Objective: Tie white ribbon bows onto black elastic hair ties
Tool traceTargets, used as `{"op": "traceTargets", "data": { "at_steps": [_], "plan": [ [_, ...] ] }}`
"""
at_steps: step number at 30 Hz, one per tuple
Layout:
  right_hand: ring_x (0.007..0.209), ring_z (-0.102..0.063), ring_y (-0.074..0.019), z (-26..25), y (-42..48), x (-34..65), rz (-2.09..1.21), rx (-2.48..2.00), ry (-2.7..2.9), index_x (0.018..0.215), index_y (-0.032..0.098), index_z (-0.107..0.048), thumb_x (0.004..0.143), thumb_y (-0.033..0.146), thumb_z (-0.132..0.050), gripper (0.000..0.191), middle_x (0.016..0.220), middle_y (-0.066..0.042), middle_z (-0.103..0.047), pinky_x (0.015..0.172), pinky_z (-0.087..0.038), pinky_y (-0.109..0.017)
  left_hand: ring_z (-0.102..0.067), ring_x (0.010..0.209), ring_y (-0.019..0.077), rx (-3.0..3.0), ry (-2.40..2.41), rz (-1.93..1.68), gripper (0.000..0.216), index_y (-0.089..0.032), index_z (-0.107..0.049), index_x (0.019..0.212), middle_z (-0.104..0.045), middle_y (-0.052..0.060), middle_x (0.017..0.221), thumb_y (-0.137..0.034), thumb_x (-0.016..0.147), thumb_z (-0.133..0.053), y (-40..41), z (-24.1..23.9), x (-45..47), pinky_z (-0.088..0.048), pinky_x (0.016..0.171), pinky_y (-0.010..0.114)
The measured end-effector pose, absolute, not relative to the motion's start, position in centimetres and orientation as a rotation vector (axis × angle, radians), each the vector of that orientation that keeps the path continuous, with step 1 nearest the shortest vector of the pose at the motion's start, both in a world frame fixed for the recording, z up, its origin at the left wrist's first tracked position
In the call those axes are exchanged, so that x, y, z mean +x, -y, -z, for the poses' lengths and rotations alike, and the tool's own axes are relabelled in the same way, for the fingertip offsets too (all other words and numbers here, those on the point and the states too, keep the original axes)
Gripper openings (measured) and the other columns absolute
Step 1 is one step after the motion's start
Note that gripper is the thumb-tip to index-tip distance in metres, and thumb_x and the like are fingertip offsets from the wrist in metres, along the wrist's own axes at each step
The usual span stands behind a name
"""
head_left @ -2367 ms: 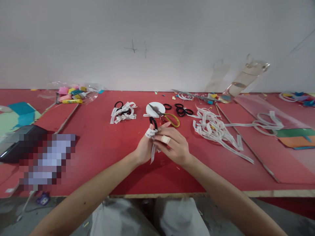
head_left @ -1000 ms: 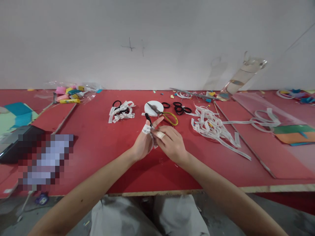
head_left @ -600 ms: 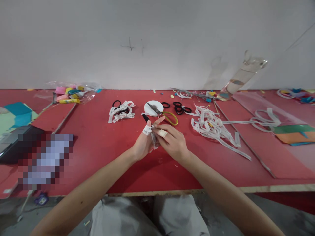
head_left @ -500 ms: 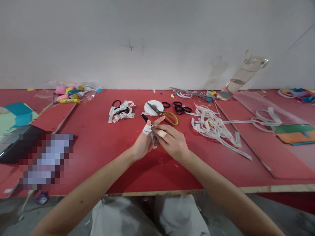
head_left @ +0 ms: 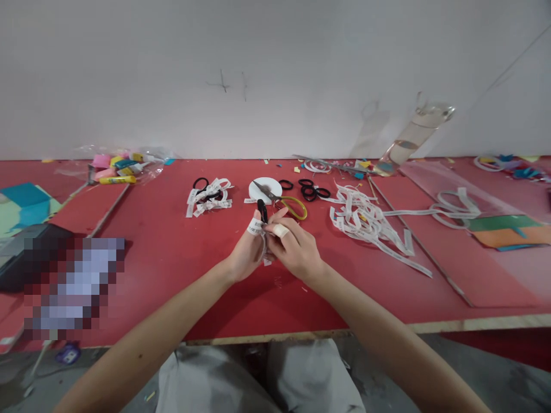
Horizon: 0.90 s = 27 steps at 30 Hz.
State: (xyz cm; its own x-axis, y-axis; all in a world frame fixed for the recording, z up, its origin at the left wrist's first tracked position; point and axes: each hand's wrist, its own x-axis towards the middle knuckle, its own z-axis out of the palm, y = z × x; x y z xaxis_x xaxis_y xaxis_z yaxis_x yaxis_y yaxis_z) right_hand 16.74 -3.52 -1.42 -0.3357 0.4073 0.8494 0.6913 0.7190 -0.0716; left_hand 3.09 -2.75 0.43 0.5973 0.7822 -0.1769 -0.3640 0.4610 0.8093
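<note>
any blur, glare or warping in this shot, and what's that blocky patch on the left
Head view: even, soft light, faint shadows under the forearms; the red table edge bows from wide-angle warping. The blocky patch is pixelation over something. The black hair tie with white label, pinched by the left hand and right hand, is slightly soft.

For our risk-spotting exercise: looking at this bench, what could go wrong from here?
1. The white printed label strip pinched by left hand and right hand around the black elastic hair band might slip loose.
2. The yellow-handled scissors lie open just beyond the fingers; a reach could nick them.
</note>
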Motion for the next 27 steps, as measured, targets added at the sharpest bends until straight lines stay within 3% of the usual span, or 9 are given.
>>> {"op": "traceTargets", "data": {
  "at_steps": [8,13,18,27],
  "plan": [
    [0.08,-0.067,-0.0155,1.9,3.2,17.2,0.402,-0.841,1.928,0.095,0.019,-0.056,0.091,0.012,-0.055,0.008,0.089,-0.007,-0.069,0.064,-0.052,-0.023,-0.029,0.052,0.0089,0.822,-0.594,-0.761,0.074,-0.022,-0.053,0.137,-0.041,-0.003,0.063,-0.074,0.086,-0.043,2.9,0.5,3.4,-0.028,0.049,0.02],
    [0.069,-0.064,-0.014,2.0,3.1,17.0,0.345,-0.859,1.867,0.09,0.021,-0.05,0.088,0.011,-0.054,0.011,0.083,-0.005,-0.066,0.057,-0.05,-0.023,-0.039,0.058,0.0085,0.833,-0.582,-0.77,0.067,-0.027,-0.051,0.14,-0.055,0.001,0.077,-0.07,0.089,-0.041,3.2,0.8,3.5,-0.035,0.052,0.019],
    [0.071,-0.064,-0.0177,2.0,3.2,16.9,0.301,-0.848,1.86,0.09,0.021,-0.048,0.086,0.009,-0.052,0.014,0.078,-0.005,-0.064,0.059,-0.052,-0.027,-0.037,0.054,0.0072,0.873,-0.588,-0.764,0.076,-0.026,-0.046,0.144,-0.06,0.002,0.083,-0.075,0.086,-0.04,3.4,0.5,3.6,-0.033,0.05,0.019],
    [0.08,-0.068,-0.0178,1.1,4.0,16.9,0.015,-0.941,1.946,0.098,0.021,-0.057,0.09,0.013,-0.053,0.012,0.089,-0.007,-0.068,0.067,-0.055,-0.027,-0.029,0.05,0.0083,0.916,-0.654,-0.831,0.075,-0.026,-0.049,0.142,-0.044,-0.003,0.062,-0.075,0.086,-0.041,2.9,0.9,3.5,-0.026,0.046,0.02]
  ]
}}
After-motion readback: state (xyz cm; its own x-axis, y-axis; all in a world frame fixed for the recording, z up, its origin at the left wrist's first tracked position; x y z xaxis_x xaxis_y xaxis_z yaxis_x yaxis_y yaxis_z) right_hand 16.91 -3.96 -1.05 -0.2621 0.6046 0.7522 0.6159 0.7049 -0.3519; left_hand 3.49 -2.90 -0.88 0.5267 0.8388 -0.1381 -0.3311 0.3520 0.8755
